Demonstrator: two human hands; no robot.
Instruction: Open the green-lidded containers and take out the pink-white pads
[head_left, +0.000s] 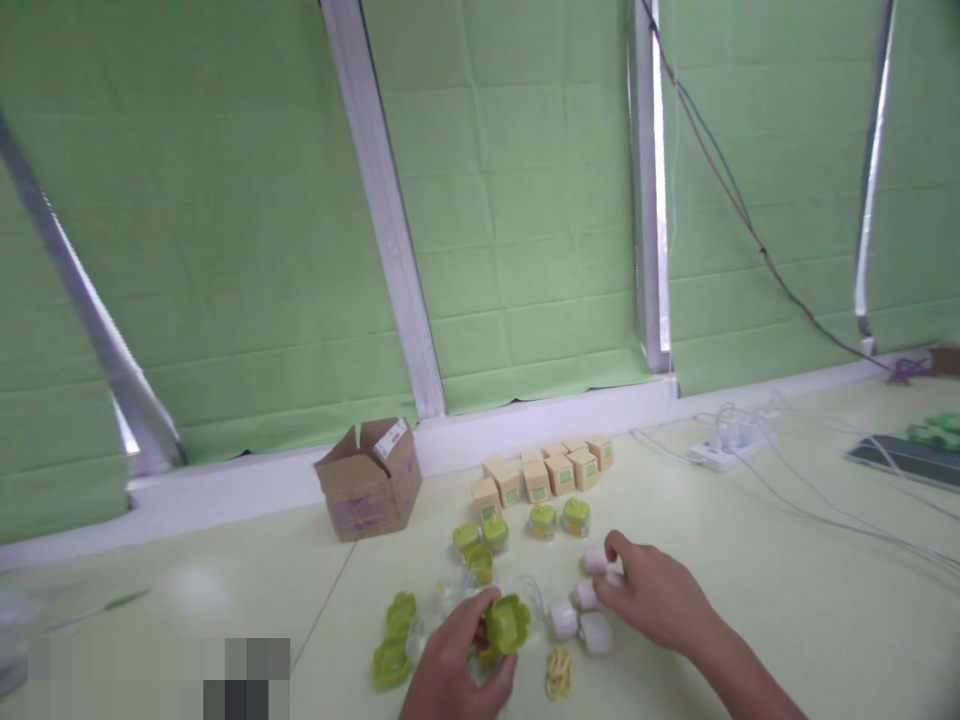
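My left hand [463, 655] is closed around a green flower-shaped lid [508, 624], its hollow side turned toward me. At the group of small whitish-pink rolls [595, 632], my right hand [651, 598] has its thumb and fingers around one roll [615, 579]; whether that roll is off the table does not show. Beside the rolls lies a bundle of yellow bands [559, 674]. Clear containers, partly hidden by my left hand, stand around it, one with a green lid [479, 566]. Two more green lids [391, 662] lie left of that hand.
Several green-topped clear containers [576, 515] stand in front of small tan boxes [536, 480]. An opened cardboard box [371, 485] is at the wall. A white power strip [731, 445] with trailing cables lies right, near a dark tray [907, 460] holding green things.
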